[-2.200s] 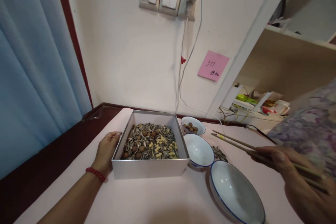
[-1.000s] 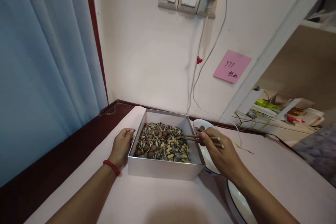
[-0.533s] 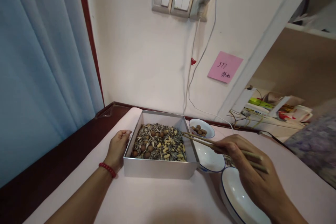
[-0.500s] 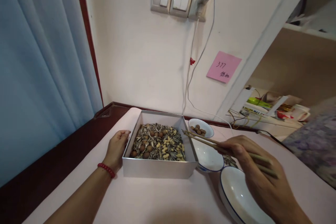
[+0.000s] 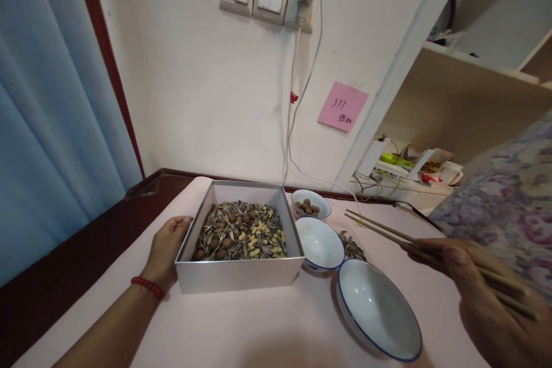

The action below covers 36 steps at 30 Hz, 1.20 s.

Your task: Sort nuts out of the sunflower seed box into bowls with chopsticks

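Observation:
My right hand (image 5: 487, 287) holds a pair of wooden chopsticks (image 5: 401, 236), their tips slightly apart, right of the box and above the table. A small yellow spot shows by the sticks; I cannot tell what it is. My left hand (image 5: 164, 247), with a red bead bracelet at the wrist, grips the left wall of a silvery square box (image 5: 241, 276); some fingers are hidden. Inside lie striped sunflower seeds (image 5: 211, 230), round brown nuts (image 5: 221, 254) and yellow peanut-shaped pieces (image 5: 254, 241) mixed together.
Right of the box stand a small bowl (image 5: 297, 195) with brown nuts, a middle bowl (image 5: 319, 241) and a larger blue-rimmed bowl (image 5: 379, 310). A pile of sunflower seeds (image 5: 351, 246) lies on the table. A white cable (image 5: 319, 175) hangs from the wall socket.
My right hand has carried the chopsticks from the box's right rim away to the right, past the bowls. The view has shifted right; my left hand stays at the box.

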Each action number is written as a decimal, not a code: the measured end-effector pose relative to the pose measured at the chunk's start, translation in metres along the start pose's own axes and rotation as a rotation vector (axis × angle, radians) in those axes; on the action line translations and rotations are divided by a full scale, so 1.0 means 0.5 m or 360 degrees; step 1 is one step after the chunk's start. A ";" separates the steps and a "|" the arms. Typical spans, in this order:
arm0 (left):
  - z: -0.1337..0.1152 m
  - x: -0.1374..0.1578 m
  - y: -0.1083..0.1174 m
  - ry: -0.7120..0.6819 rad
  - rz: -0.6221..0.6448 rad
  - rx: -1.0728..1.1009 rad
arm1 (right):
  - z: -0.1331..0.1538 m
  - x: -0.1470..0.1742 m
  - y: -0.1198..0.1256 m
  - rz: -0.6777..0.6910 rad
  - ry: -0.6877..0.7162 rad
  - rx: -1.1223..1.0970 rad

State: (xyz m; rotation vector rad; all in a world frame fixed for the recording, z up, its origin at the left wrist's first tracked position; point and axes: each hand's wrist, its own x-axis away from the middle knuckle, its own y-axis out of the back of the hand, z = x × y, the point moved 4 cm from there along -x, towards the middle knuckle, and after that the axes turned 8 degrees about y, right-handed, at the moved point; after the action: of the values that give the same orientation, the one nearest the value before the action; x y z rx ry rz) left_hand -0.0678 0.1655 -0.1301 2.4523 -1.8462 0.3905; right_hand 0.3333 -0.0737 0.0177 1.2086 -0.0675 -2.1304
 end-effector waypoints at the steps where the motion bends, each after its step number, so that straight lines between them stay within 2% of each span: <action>1: 0.001 0.002 -0.002 0.0043 0.0024 0.0045 | -0.008 0.004 0.005 -0.0036 -0.0054 0.0010; 5: -0.005 0.011 -0.004 0.0066 0.0016 0.0054 | -0.012 0.005 -0.019 -0.0001 -0.0144 -0.0134; 13: 0.002 0.005 0.000 0.0038 0.0039 0.0028 | 0.054 -0.020 -0.172 0.0554 0.0044 -0.0457; 17: 0.007 0.001 0.001 0.0020 0.0029 0.0019 | 0.043 -0.028 -0.252 0.0828 -0.0032 -0.0470; 23: 0.006 0.007 -0.004 0.0062 0.0052 0.0057 | 0.013 -0.040 -0.331 0.0928 0.0012 -0.0366; 28: 0.000 0.009 -0.003 0.0028 0.0022 0.0031 | 0.005 -0.044 -0.348 0.0908 0.0026 -0.0380; 36: 0.006 0.007 -0.002 0.0074 0.0056 0.0069 | 0.009 -0.038 -0.311 0.0835 -0.0046 -0.0460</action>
State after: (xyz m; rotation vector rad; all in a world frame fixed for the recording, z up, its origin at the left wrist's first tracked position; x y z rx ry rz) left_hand -0.0655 0.1619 -0.1323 2.4187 -1.8844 0.4902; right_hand 0.2537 0.0556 -0.0212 0.8732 -0.0766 -1.6318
